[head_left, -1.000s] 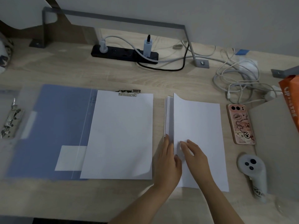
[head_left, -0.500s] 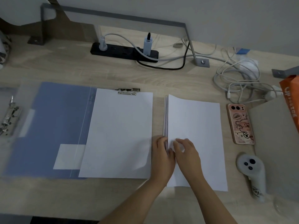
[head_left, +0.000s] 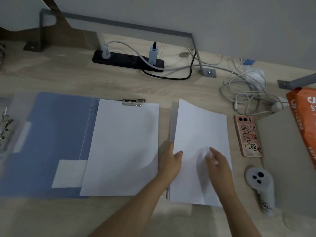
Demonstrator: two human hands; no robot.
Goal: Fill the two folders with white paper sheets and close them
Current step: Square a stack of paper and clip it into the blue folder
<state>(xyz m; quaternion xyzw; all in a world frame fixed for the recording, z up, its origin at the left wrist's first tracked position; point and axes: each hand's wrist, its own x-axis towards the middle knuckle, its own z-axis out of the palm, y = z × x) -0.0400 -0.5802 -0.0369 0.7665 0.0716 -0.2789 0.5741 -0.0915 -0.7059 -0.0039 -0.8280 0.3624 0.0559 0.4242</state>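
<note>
An open blue folder (head_left: 56, 134) lies flat on the desk at the left, with white sheets (head_left: 123, 149) on its right half under a metal clip (head_left: 132, 101). To its right sits a stack of white paper (head_left: 200, 134). My left hand (head_left: 171, 159) pinches the left edge of the top sheets, lifting that edge off the stack. My right hand (head_left: 217, 161) rests flat on the paper, fingers spread and blurred. A second, translucent folder with a ring mechanism (head_left: 5, 124) shows at the far left edge.
A pink phone (head_left: 248, 135) and a white controller (head_left: 259, 183) lie right of the stack. Grey cardboard (head_left: 287, 159) and an orange bag (head_left: 306, 117) fill the right edge. A black power strip (head_left: 128, 60) and tangled white cables (head_left: 248, 93) sit at the back.
The stack's left edge dropped, then rose again in my left hand's pinch. My right hand slid right across the paper, away from the left hand.
</note>
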